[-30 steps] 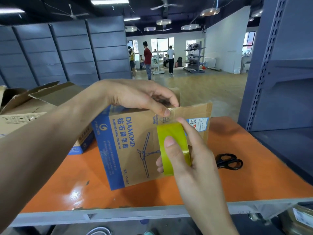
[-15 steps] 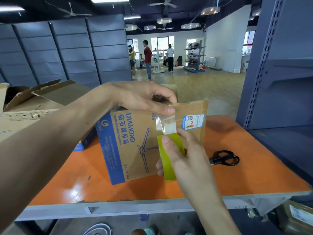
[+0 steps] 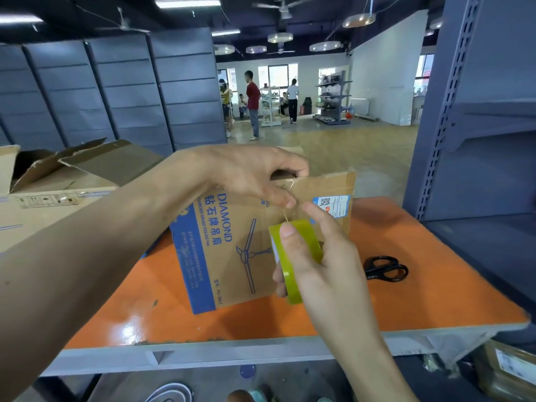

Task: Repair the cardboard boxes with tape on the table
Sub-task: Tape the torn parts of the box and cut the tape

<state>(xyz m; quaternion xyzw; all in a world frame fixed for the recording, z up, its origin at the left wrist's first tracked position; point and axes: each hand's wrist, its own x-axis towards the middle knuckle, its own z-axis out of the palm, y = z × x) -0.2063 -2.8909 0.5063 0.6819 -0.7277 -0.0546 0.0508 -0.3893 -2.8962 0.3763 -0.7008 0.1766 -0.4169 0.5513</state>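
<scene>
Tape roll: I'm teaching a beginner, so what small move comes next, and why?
Probably pull the tape roll down the box face: the left hand pins the tape's end at the top edge, the right hand holds the roll just below.

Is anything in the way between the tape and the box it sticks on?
Nothing visible. The right hand holds the tape roll in front of the fan box, just below the left hand gripping its top edge. The scissors lie aside.

Black scissors (image 3: 385,268) at right, grey shelf unit (image 3: 478,111) behind, ppl (image 3: 253,103) in bkgd, ceiling fan (image 3: 285,8) overhead
</scene>
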